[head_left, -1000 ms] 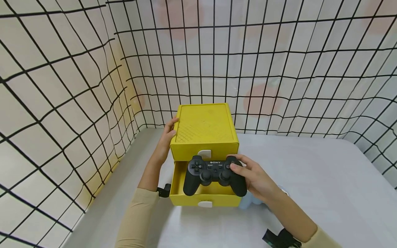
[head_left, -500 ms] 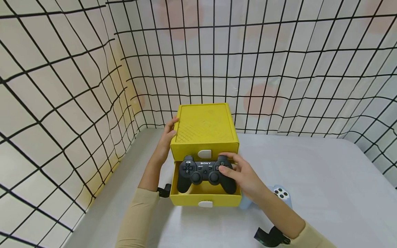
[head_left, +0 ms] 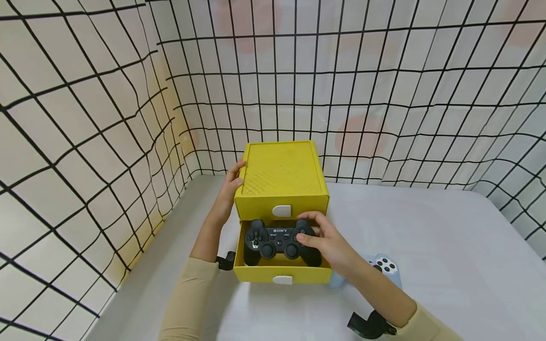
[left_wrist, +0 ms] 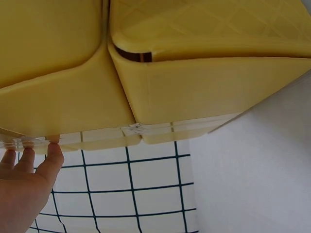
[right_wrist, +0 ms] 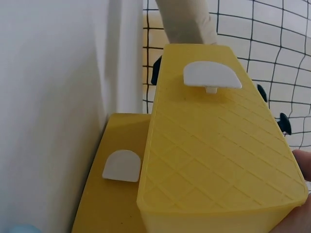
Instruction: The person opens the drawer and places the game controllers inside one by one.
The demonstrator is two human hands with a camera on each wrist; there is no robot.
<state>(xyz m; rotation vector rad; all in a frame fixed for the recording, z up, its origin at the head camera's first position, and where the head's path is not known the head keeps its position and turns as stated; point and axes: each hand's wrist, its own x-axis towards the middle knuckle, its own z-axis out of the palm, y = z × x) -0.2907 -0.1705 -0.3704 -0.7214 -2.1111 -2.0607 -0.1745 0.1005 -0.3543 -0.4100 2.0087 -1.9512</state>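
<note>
Cabinet (head_left: pixel 281 166) stands between my hands, its lower drawer (head_left: pixel 260 274) pulled out; I judge the step as loading it, the next move calling for gentle settling, then a loosened grip; my left hand (head_left: pixel 227 193) rests fingers-extended against the cabinet's side; my right hand (head_left: pixel 330 242) pinches the black controller (head_left: pixel 279 237), just left of it, inside the drawer.

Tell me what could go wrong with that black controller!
The black controller might tip or slip, since the right hand pinches it at just one end.

Its thumbsticks seem to poke above the front of the open drawer, so they could catch if the drawer were pushed in like this.

The blue controller is partly hidden behind the right arm, so the arm might bump it.
</note>
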